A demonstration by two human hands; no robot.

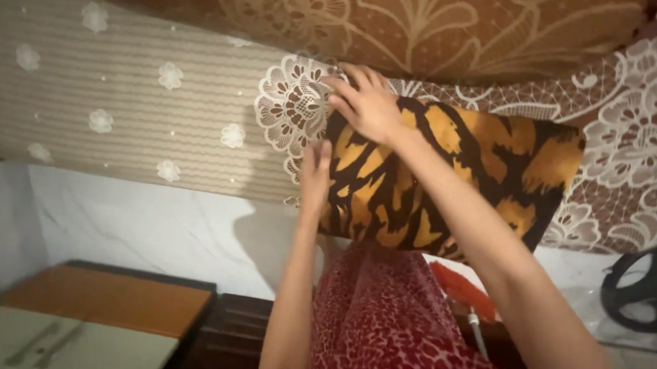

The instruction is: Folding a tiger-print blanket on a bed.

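Both bare arms reach forward and up from the bottom edge, nearly straight. The left hand (315,175) is lower, seen edge-on, fingers together and pointing up, palm pressed flat. The right hand (366,103) is higher and slightly right, palm down, fingers spread and angled to the upper left. The right forearm crosses diagonally from the lower right.

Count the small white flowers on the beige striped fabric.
7 white flowers on the beige striped fabric: five down its left part, two nearer the hands, beside the left hand and right hand. More may be hidden.
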